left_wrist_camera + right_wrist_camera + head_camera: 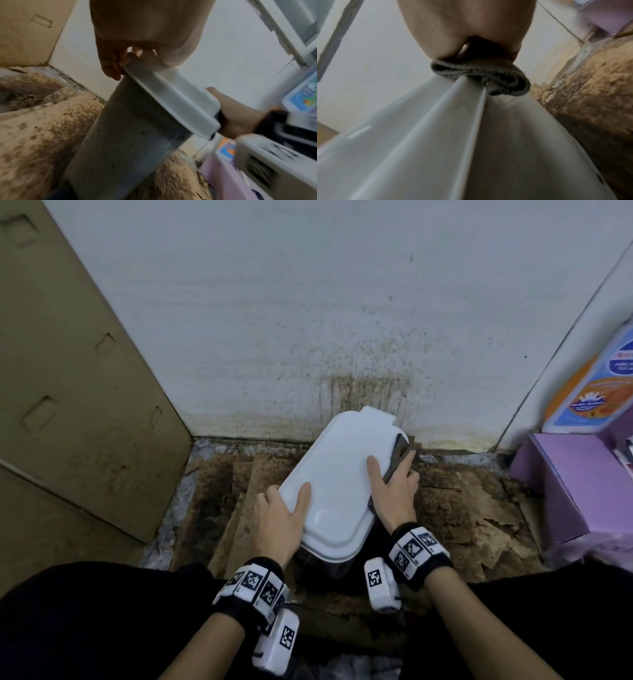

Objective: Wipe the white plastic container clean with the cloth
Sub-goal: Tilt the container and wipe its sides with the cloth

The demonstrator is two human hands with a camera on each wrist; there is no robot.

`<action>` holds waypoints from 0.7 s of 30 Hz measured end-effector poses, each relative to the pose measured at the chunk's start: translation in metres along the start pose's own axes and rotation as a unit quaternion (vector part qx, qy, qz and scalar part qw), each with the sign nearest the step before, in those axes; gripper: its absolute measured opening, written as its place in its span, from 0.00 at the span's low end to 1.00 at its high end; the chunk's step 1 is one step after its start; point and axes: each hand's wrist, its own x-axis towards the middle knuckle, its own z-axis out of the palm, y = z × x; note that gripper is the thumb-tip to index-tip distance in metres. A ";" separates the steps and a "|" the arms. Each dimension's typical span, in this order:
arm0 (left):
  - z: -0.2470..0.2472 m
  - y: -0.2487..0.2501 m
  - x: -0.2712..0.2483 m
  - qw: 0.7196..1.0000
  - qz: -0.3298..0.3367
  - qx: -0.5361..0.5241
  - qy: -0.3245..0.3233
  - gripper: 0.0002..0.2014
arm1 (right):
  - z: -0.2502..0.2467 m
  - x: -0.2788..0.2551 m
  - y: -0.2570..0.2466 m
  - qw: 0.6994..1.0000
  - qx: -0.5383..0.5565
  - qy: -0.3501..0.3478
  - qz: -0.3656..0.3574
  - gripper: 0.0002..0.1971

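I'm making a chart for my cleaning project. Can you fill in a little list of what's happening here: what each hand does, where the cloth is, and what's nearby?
container: white plastic container, lid on, specks on its side
left hand: left hand holds the lid's near corner
right hand: right hand presses the cloth on the lid's right edge
cloth: grey cloth, bunched
floor: stained cardboard
nearby: purple box
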 end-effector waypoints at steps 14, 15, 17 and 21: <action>0.004 -0.002 -0.022 0.990 -0.042 -0.134 -0.013 0.39 | -0.044 0.067 -0.001 0.990 -0.073 -0.103 -0.058 0.55; 0.005 -0.003 -0.022 0.989 -0.043 -0.141 -0.005 0.39 | -0.043 0.068 0.000 0.991 -0.069 -0.099 -0.061 0.55; 0.005 -0.006 -0.020 0.988 -0.036 -0.146 0.016 0.39 | -0.042 0.070 0.002 0.992 -0.057 -0.093 -0.069 0.56; 0.005 -0.011 -0.017 0.983 -0.011 -0.180 0.029 0.36 | -0.043 0.069 0.003 0.993 -0.043 -0.075 -0.082 0.55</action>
